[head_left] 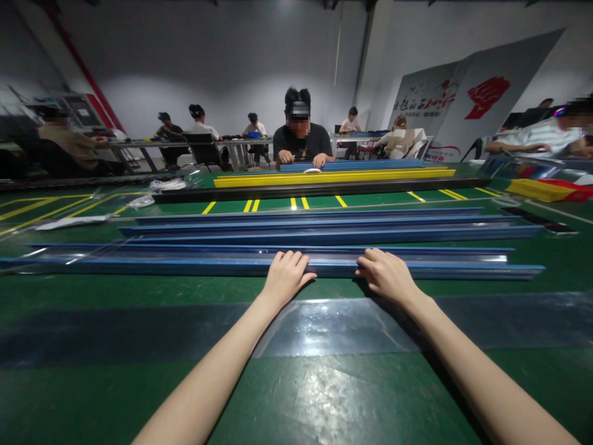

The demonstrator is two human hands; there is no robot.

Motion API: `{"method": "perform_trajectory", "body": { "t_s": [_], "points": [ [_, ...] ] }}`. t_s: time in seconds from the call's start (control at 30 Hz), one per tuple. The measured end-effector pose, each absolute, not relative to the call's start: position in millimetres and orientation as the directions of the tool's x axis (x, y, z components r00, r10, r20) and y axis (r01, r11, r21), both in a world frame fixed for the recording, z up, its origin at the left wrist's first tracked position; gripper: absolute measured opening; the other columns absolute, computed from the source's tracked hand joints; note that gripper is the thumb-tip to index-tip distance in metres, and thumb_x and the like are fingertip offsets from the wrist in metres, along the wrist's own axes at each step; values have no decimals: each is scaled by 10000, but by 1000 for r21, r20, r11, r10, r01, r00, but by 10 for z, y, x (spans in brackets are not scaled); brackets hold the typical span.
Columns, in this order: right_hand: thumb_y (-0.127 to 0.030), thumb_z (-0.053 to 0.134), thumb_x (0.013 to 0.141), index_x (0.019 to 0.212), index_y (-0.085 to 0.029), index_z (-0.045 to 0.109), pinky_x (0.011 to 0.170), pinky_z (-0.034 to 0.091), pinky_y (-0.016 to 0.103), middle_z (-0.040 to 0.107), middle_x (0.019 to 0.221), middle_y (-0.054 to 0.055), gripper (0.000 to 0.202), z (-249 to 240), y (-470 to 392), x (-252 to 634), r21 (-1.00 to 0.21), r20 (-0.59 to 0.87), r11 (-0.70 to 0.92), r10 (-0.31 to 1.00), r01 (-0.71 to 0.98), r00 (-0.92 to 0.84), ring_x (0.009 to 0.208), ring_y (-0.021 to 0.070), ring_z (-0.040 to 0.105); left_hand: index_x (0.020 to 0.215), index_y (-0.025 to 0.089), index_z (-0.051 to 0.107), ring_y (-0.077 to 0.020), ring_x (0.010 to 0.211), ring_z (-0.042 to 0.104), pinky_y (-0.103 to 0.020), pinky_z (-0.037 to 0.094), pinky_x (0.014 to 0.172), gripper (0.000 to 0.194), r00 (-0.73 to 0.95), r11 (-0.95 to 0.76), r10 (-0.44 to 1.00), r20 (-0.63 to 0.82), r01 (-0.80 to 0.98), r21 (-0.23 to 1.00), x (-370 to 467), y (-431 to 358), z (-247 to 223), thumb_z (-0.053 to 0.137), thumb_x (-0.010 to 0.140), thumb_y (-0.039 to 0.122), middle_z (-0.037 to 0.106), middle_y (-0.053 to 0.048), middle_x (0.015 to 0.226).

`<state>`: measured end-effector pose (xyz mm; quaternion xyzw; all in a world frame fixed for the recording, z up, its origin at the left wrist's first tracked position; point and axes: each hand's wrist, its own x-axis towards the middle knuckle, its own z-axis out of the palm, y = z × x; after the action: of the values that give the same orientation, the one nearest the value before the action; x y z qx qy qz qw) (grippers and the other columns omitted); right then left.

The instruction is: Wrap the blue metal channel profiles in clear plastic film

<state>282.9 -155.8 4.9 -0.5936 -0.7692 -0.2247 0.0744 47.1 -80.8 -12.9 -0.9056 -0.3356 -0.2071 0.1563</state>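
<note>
A long blue channel strip with raised edges and a clear, shiny film inside lies across the green table. My left hand grips its near wall around the middle, fingers hooked over the top and thumb on the outside. Farther right, my right hand is closed on the same wall with its fingers curled; its thumb is mostly hidden. Between my forearms and beyond them on both sides stretches a flat transparent plastic strip. Just behind the held piece rests a second blue channel strip.
Beyond are a black strip and a yellow strip, with a co-worker handling blue strips opposite. A phone and a yellow-and-red bin sit at right. Crumpled clear plastic lies at left.
</note>
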Motion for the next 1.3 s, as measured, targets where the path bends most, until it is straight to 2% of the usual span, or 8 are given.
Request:
{"method": "perform_trajectory", "body": {
  "t_s": [0.23,0.37,0.5,0.67,0.77,0.97,1.13,1.3],
  "points": [
    [-296,426,841,738,-200,566,602,273,269,548,774,47,199,62,-1632,3119,290,369,134,898,948,-240,712,158,472,1051,168,533,-231,882,523,-348,324,756,367,652,-701,574,495,704,-114,487,-818,-129,508,813,446,609,-89,951],
    [-314,435,833,727,-201,571,589,270,276,553,764,47,206,63,-1670,3223,283,368,74,912,956,-180,704,164,477,1027,164,548,-234,879,517,-356,313,770,370,628,-673,598,497,731,-114,490,-812,-145,491,817,463,615,-85,940],
    [-321,438,827,732,-191,570,632,287,289,573,791,57,208,42,-1683,3190,278,380,30,915,960,-139,777,187,491,985,167,562,-233,871,512,-359,306,773,363,616,-659,607,502,743,-114,496,-806,-164,478,818,479,617,-78,917],
    [-423,409,845,866,-186,571,686,302,306,590,846,72,288,-16,-1619,2967,219,414,87,894,972,-173,825,210,484,960,164,573,-239,868,511,-362,305,764,358,605,-650,614,506,752,-110,501,-809,-168,475,819,478,618,-81,902],
    [-421,382,868,896,-179,557,683,307,297,585,863,76,299,-43,-1553,2810,170,431,148,878,974,-209,827,205,481,949,168,577,-237,868,510,-359,304,766,351,606,-648,615,505,753,-114,498,-814,-158,470,823,477,620,-79,903],
    [-321,396,881,784,-183,546,641,295,273,574,780,56,225,-36,-1484,2721,160,469,187,850,969,-241,758,177,482,920,165,580,-232,861,513,-354,307,759,350,609,-645,604,514,752,-133,493,-815,-157,477,817,483,620,-75,894],
    [-302,418,869,750,-179,543,610,285,262,569,752,41,213,-8,-1486,2767,216,483,179,835,960,-264,722,158,488,987,169,573,-228,856,517,-346,313,756,379,601,-635,585,545,757,-154,496,-809,-168,514,793,490,624,-75,908],
    [-311,431,854,745,-183,539,593,285,253,569,756,36,199,39,-1558,2892,207,464,159,853,965,-240,714,154,496,1015,177,569,-227,882,515,-349,319,771,394,611,-644,566,553,747,-166,498,-808,-169,523,786,494,621,-77,948]
  ]
}}
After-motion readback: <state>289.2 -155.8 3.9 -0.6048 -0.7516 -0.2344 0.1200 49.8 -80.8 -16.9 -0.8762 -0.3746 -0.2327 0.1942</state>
